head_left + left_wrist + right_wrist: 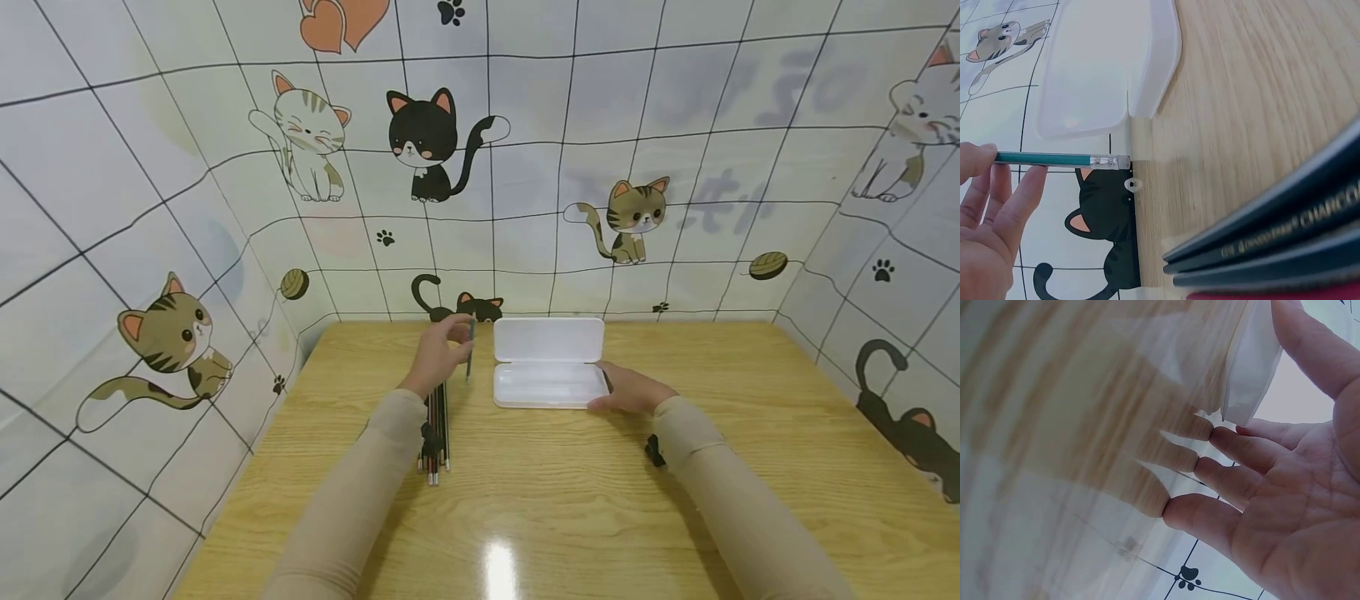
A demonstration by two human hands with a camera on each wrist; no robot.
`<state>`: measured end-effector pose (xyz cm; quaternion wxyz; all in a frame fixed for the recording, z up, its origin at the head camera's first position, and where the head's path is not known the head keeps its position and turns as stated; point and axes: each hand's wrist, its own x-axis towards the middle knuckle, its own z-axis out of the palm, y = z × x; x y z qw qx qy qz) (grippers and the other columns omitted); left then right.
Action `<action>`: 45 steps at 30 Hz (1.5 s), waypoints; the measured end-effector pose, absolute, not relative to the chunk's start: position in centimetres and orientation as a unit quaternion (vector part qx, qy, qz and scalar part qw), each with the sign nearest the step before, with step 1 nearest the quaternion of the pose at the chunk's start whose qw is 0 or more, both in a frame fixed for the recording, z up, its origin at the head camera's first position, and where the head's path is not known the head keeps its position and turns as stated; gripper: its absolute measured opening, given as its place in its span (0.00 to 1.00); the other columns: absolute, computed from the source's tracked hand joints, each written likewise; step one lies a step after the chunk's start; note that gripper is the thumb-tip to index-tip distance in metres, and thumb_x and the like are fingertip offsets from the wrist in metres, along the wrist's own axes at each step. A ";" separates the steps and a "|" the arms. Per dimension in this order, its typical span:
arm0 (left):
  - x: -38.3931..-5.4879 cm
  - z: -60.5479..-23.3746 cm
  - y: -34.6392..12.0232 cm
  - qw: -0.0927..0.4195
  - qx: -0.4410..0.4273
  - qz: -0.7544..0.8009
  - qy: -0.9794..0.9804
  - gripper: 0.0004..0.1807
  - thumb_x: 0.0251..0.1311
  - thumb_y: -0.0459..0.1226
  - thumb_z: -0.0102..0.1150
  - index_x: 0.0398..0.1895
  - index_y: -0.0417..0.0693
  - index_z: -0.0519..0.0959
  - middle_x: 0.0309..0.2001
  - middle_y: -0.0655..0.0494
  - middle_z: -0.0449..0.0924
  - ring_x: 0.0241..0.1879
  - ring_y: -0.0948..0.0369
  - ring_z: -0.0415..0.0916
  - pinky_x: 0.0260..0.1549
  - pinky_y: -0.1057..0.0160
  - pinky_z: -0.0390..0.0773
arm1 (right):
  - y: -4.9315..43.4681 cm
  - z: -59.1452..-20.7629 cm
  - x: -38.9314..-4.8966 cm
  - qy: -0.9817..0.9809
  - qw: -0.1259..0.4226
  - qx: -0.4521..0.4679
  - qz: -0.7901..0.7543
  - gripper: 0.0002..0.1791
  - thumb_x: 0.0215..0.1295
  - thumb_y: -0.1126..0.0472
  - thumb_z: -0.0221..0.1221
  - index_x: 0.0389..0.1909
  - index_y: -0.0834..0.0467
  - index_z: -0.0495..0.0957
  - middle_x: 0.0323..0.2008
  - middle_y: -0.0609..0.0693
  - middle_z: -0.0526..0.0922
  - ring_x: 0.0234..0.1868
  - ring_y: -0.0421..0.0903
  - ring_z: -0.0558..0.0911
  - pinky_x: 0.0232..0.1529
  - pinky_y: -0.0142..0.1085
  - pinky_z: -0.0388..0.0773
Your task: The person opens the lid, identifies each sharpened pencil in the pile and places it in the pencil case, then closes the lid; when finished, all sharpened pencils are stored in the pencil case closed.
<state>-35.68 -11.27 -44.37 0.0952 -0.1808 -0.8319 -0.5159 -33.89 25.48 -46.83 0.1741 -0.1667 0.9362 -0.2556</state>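
Note:
My left hand (438, 353) pinches a teal pencil (1047, 159) between thumb and fingers. In the left wrist view its silver ferrule and eraser end point away from the hand, and the head view shows it nearly upright, left of the white pencil case (551, 388). The case lies with its lid (548, 340) raised, its inside bare. At the case's right end, my right hand (632, 390) holds it, thumb at the near side and index finger behind; in the right wrist view the other fingertips (1175, 509) rest on the table.
Several dark pencils (442, 425) lie side by side on the wooden table (540, 500), partly under the left forearm; one reads "CHARCO" in the left wrist view. A cat-printed, grid-lined cloth (525, 183) stands behind the table and along both sides.

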 end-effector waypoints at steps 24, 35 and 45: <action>-36.2 -44.4 -9.2 0.136 -0.214 -0.494 -0.831 0.21 0.64 0.27 0.65 0.61 0.43 0.77 0.42 0.48 0.83 0.45 0.53 0.81 0.44 0.55 0.82 | 25.2 -46.6 -33.4 0.936 0.173 -0.160 -0.262 0.55 0.67 0.46 0.66 0.77 0.73 0.45 0.76 0.74 0.49 0.76 0.71 0.50 0.73 0.63 0.50; -36.5 -44.5 -8.1 0.109 -0.213 -0.528 -0.815 0.21 0.64 0.26 0.64 0.61 0.41 0.77 0.43 0.46 0.83 0.45 0.52 0.80 0.35 0.63 0.85 | 25.3 -47.1 -33.8 0.938 0.179 -0.147 -0.259 0.56 0.67 0.44 0.66 0.78 0.71 0.44 0.77 0.71 0.48 0.77 0.69 0.49 0.74 0.61 0.49; -36.8 -44.5 -6.6 0.111 -0.218 -0.511 -0.824 0.22 0.64 0.28 0.65 0.62 0.45 0.78 0.43 0.49 0.83 0.45 0.54 0.80 0.35 0.63 0.85 | 25.4 -47.1 -33.8 0.937 0.178 -0.148 -0.260 0.55 0.67 0.46 0.66 0.78 0.71 0.44 0.77 0.71 0.48 0.77 0.68 0.49 0.75 0.60 0.48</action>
